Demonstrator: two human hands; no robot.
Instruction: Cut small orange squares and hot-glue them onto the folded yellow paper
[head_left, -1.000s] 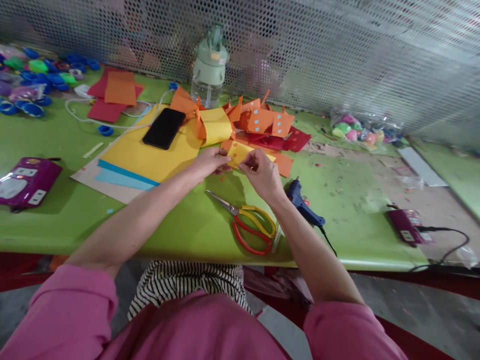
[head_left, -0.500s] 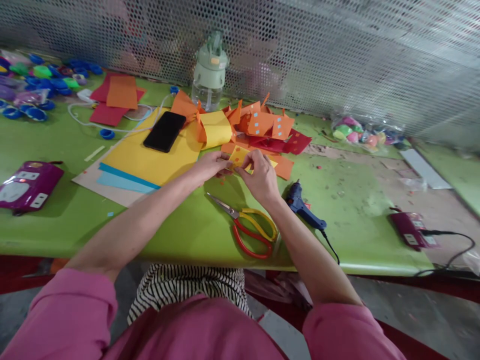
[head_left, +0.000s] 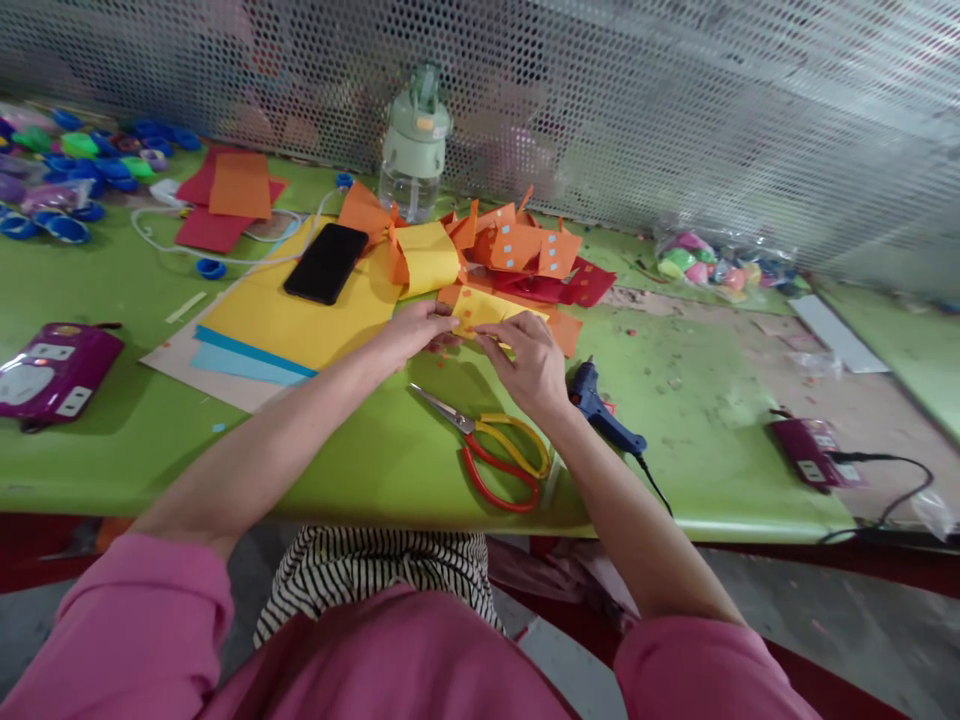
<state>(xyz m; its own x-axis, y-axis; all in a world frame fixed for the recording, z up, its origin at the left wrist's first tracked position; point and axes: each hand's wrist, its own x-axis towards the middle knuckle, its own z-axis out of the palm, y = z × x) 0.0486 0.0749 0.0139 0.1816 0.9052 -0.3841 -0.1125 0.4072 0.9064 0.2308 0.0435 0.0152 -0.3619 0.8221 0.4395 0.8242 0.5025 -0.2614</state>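
A yellow paper strip point(head_left: 487, 308) dotted with small orange squares is between my hands. My left hand point(head_left: 418, 332) grips its left end, thumb on top and the other fingers curled beneath. Over its near edge, my right hand point(head_left: 531, 362) has thumb and forefinger pinched together; whatever sits between those fingertips is too small to make out. Orange paper point(head_left: 566, 330) lies under and beside the strip. Toward me lie scissors point(head_left: 466, 425) with one red and one yellow handle, and a dark blue glue gun point(head_left: 600, 410) rests right of my right wrist.
Behind my hands are folded orange papers with blue squares point(head_left: 517, 248) and a rolled yellow paper point(head_left: 427, 258). A phone point(head_left: 327, 262) lies on stacked coloured sheets point(head_left: 300, 335). A water bottle point(head_left: 414, 150) stands by the mesh panel point(head_left: 600, 110). Purple power boxes point(head_left: 56, 375) sit at both sides.
My right hand has shifted slightly right and its fingers have stretched out flatter over the yellow strip, uncovering more of it. My left hand stays at the strip's left end.
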